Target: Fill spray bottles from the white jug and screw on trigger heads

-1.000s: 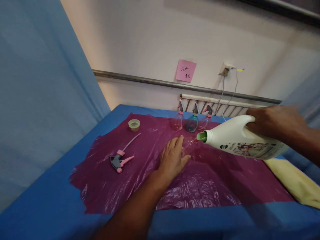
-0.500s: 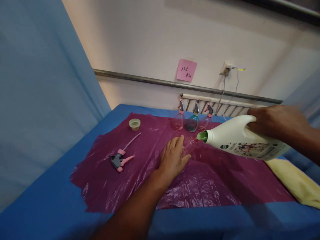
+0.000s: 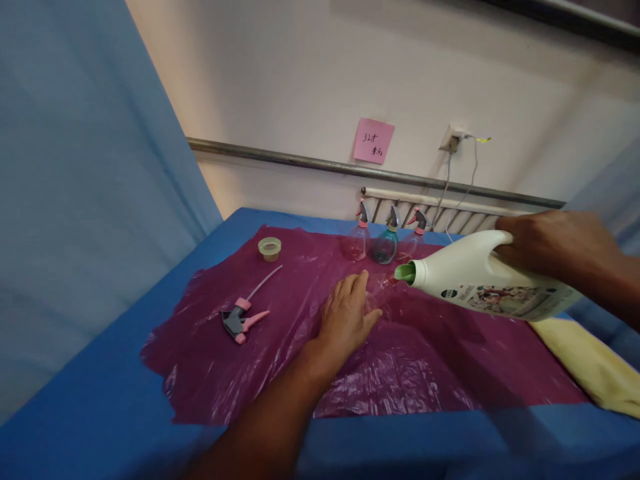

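With its handle in my closed right hand (image 3: 555, 247), a large cream detergent jug (image 3: 465, 270) is tipped almost level, its green-lined mouth pointing left. Right by that mouth lies the neck of a clear spray bottle (image 3: 377, 285), tilted over toward the jug. My left hand (image 3: 347, 310) is wrapped round the bottle's body and hides most of it. Whether liquid is flowing between them I cannot tell. To the left, a grey and pink spray trigger head (image 3: 237, 321) with a thin dip tube lies loose on the plastic sheet. Behind it stands a small pale-green cap (image 3: 270, 249).
A purple plastic sheet (image 3: 215, 373) covers much of the blue tabletop (image 3: 90, 393). Three spray bottles with heads on, one teal (image 3: 385, 245), stand in a row at the back. A folded yellow cloth (image 3: 590, 363) lies at the right. Blue curtains (image 3: 90, 167) hang at both sides.
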Motion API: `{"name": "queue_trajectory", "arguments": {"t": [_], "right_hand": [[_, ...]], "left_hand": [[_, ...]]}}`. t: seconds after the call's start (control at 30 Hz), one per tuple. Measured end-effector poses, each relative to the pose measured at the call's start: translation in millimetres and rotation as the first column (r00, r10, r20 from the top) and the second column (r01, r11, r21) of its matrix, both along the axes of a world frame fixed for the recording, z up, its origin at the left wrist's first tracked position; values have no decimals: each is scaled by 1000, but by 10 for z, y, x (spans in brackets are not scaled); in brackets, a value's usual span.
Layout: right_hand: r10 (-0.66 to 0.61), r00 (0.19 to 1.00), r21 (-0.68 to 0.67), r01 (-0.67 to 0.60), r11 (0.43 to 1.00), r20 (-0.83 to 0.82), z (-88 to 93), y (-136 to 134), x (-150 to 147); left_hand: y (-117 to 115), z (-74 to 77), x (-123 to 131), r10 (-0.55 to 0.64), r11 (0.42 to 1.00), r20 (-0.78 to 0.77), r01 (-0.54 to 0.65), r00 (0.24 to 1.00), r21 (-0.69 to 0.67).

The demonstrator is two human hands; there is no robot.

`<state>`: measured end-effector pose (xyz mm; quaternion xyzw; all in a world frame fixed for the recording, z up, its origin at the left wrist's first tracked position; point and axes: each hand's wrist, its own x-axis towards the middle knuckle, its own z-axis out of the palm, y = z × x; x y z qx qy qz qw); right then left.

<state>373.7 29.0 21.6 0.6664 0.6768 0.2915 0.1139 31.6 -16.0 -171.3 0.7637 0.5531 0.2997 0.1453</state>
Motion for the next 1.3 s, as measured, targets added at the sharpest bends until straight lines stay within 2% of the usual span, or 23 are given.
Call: {"name": "queue_trajectory", "arguments": {"t": [0.67, 1.07, 1.3], "right_hand": [[43, 999, 18, -42, 999, -17, 14, 17, 25], [-16, 1000, -25, 16, 1000, 2, 59, 4, -55], [11, 1000, -7, -11, 1000, -5, 50, -1, -52]], "left_hand": [[-18, 11, -8, -9, 1000, 1, 9, 1000, 2], [-20, 21, -4, -7, 1000, -6, 7, 1000, -19], [-11, 1, -2, -7, 1000, 5, 7, 1000, 0]]}}
